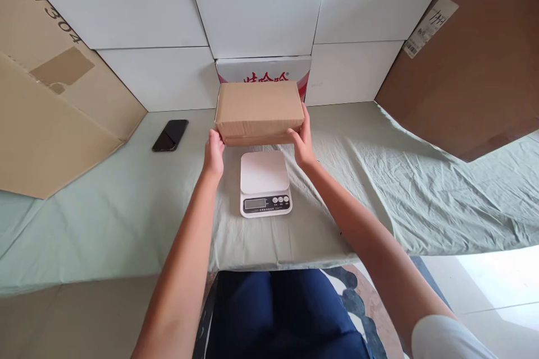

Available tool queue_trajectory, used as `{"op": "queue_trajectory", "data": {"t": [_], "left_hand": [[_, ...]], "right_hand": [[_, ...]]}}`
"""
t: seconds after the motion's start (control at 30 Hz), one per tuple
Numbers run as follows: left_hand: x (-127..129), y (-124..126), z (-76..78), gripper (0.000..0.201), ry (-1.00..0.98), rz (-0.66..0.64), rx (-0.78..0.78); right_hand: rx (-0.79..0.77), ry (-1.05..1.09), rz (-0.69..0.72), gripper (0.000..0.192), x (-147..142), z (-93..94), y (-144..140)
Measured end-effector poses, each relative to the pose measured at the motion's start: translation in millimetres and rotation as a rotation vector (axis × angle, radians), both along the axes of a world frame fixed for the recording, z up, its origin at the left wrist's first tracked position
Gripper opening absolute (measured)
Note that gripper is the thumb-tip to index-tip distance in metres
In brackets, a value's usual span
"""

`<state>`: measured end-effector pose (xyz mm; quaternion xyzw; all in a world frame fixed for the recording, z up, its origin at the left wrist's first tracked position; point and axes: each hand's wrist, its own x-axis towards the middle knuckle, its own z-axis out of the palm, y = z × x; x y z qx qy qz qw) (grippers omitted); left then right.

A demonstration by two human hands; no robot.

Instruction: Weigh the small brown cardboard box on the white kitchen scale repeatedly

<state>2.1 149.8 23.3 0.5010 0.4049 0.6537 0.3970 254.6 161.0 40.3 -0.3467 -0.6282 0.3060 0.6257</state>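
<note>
Between my two hands is a closed brown cardboard box (260,104), just beyond the scale. My left hand (214,152) grips its lower left corner, the fingers mostly hidden by the box. On the other end, my right hand (304,137) holds the right side, thumb on the front face and fingers along the edge. Whether the box touches the cloth I cannot tell. Nearer to me lies a white digital kitchen scale (265,174) with its platform bare. The small display above its lower edge looks blank, with round buttons to the right.
A black smartphone (170,135) lies left on the green tablecloth (337,185). Big cardboard panels stand at the left (63,101) and right (471,61). White panels (261,5) close off the back, with a red-lettered white box (265,70) below them.
</note>
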Motion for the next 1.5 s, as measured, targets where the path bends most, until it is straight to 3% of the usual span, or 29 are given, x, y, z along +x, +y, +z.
{"op": "queue_trajectory", "data": {"t": [0.13, 0.27, 0.53, 0.73, 0.9, 1.23, 1.4, 1.5], "left_hand": [[1.1, 42.8, -33.0, 0.099, -0.047, 0.056, -0.114], [-1.7, 42.2, -48.9, 0.098, -0.047, 0.019, -0.156], [1.1, 35.0, -41.4, 0.102, -0.004, 0.014, -0.169], [-38.7, 34.9, -39.3, 0.101, -0.001, 0.157, -0.190], [-61.2, 37.6, -42.8, 0.100, 0.009, 0.146, -0.148], [-17.9, 36.5, -41.7, 0.099, 0.008, -0.007, -0.187], [-1.0, 36.2, -42.8, 0.098, -0.010, -0.007, -0.157], [1.4, 37.0, -40.4, 0.096, 0.009, 0.008, -0.128]], "right_hand": [[-0.094, 0.065, -0.002, 0.103, -6.1, -29.4, 36.7], [-0.115, 0.043, -0.003, 0.095, -2.3, -45.1, 40.5], [-0.139, -0.002, -0.017, 0.086, -1.1, -51.6, 47.1], [-0.266, 0.121, -0.197, 0.094, 31.8, -55.7, 58.6], [-0.346, 0.174, -0.264, 0.088, 54.5, -53.3, 59.9], [-0.352, 0.108, 0.036, 0.080, 10.5, -37.6, 35.2], [-0.234, 0.033, 0.058, 0.071, 0.2, -27.2, 22.3], [-0.231, 0.016, 0.060, 0.079, -3.2, -23.7, 19.5]]}}
